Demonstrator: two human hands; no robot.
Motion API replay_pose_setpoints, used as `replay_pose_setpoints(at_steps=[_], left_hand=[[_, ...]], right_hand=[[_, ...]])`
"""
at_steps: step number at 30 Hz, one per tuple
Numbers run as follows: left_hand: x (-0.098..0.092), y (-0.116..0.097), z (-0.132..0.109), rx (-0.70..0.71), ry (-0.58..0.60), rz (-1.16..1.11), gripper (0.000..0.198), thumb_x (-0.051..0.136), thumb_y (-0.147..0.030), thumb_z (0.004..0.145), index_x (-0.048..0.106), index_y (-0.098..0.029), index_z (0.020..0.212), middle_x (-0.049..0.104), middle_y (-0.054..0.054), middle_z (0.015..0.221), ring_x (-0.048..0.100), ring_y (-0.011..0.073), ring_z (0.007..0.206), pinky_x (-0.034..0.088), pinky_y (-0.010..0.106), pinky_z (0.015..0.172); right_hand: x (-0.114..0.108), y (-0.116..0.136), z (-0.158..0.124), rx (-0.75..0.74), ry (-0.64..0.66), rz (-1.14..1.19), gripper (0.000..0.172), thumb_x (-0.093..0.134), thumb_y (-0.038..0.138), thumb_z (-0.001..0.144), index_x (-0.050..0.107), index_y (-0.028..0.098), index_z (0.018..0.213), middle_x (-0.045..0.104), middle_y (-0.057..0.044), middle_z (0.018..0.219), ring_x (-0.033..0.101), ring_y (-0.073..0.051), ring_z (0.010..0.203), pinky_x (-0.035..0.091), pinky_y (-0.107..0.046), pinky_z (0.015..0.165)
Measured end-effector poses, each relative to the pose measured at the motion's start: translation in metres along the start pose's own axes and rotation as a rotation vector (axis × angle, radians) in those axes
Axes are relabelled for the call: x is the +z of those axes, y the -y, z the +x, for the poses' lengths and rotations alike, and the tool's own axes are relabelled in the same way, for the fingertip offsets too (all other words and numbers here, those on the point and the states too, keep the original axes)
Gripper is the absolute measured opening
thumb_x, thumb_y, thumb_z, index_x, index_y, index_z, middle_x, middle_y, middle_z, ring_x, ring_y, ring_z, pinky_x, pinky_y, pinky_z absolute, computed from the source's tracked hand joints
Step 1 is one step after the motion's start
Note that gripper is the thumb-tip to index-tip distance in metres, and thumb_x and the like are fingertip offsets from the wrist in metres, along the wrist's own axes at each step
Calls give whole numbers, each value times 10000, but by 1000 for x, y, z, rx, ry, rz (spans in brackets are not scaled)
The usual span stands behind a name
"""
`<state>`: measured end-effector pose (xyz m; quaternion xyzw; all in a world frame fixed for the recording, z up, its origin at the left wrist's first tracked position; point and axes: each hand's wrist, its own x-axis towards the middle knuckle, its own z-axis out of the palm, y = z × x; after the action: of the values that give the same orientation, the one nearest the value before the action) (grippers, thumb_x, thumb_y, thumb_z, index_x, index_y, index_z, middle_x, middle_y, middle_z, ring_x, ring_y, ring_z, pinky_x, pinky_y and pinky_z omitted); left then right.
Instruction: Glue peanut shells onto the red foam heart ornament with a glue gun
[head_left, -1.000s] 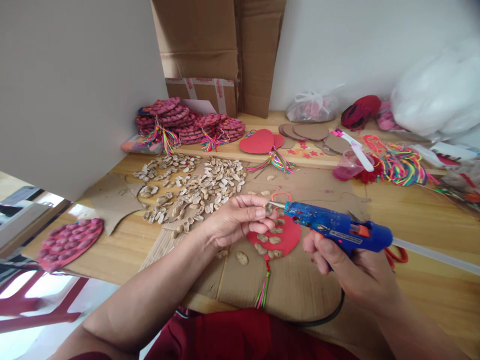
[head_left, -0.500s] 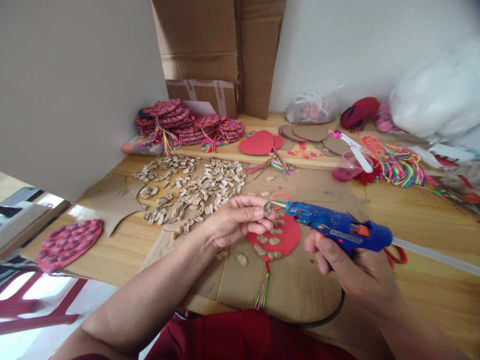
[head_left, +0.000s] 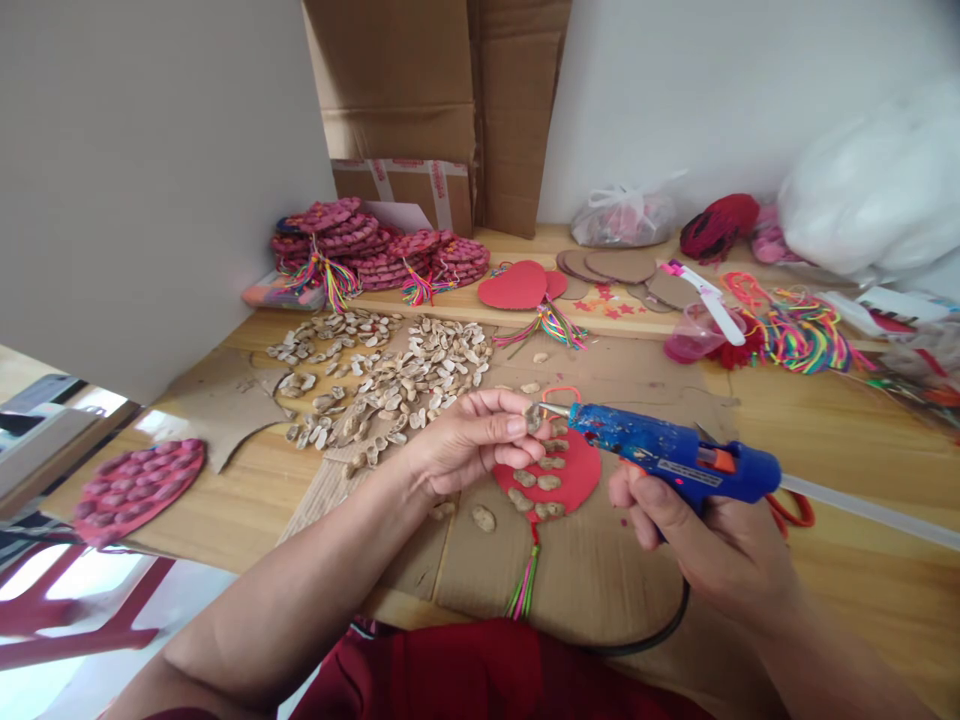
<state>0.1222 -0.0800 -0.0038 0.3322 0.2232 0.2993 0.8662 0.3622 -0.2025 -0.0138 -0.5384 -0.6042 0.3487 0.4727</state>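
Observation:
Between the thumb and fingers of my left hand point(head_left: 480, 438) is a peanut shell point(head_left: 533, 417). My right hand point(head_left: 697, 530) is wrapped round a blue glue gun point(head_left: 660, 445), whose metal tip is at the shell. Below them lies a red card piece point(head_left: 581, 480) with several peanut shells in rows on it, partly hidden by my left hand. It has a red loop at the top and a green and pink tassel point(head_left: 527, 583) at the bottom. One loose shell point(head_left: 484, 518) lies left of the card.
A heap of shells point(head_left: 420, 370) spreads over the table's left middle. Behind stand stacked pink pieces point(head_left: 330, 240), red hearts point(head_left: 514, 286) and coloured cords point(head_left: 795, 325). A pink shell-covered piece point(head_left: 139, 490) lies at the left edge. The gun's black cable point(head_left: 664, 632) curves near my lap.
The glue gun has shifted very slightly left. Both hands keep almost the same place and hold.

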Motion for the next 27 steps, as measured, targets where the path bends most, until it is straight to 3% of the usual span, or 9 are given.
replay_pose_setpoints(at_steps=[18, 27], left_hand=[[0, -1, 0, 1, 17, -17, 320, 984, -228, 665, 784, -122, 891, 817, 53, 853, 793, 134, 697, 627, 128, 617], [0, -1, 1, 12, -3, -30, 347, 985, -230, 664, 799, -136, 941, 814, 50, 898, 790, 133, 748, 638, 153, 679]], right_hand=[[1, 6, 3, -55, -40, 2, 268, 625, 470, 1018, 706, 223, 956, 642, -22, 656, 617, -177, 561, 530, -323, 561], [-4, 3, 0, -64, 66, -5, 210, 581, 404, 1048, 701, 233, 1023, 664, -19, 696, 625, -166, 564, 547, -329, 610]])
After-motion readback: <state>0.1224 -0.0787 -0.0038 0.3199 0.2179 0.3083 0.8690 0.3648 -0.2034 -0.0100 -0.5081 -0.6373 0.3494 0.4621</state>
